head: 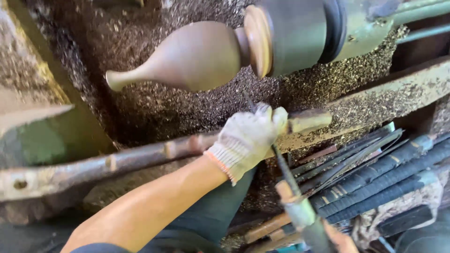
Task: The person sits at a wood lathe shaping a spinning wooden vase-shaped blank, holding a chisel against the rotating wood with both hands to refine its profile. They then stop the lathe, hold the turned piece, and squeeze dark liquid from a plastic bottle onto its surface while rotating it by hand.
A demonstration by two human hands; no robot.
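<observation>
Vase blank (187, 56) on the lathe chuck (295, 35) already shaped and smooth — left hand (246, 138) gripping the chisel (286, 173) on the tool rest (140, 157); right hand (340, 239) barely in view, cannot tell; base uncut.

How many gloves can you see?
1: a white glove on the left hand, resting on the bar. The right hand is mostly out of view, so another may be hidden.

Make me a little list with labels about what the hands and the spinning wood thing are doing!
Machine: wood lathe
Workpiece: vase-shaped turned wood, mounted sideways on the lathe
Left hand: white knit glove, pressing the turning chisel onto the tool rest bar
Right hand: bare, mostly out of frame, at the chisel's handle end
Underneath: wood shavings
At right: a row of spare long-handled tools
</observation>
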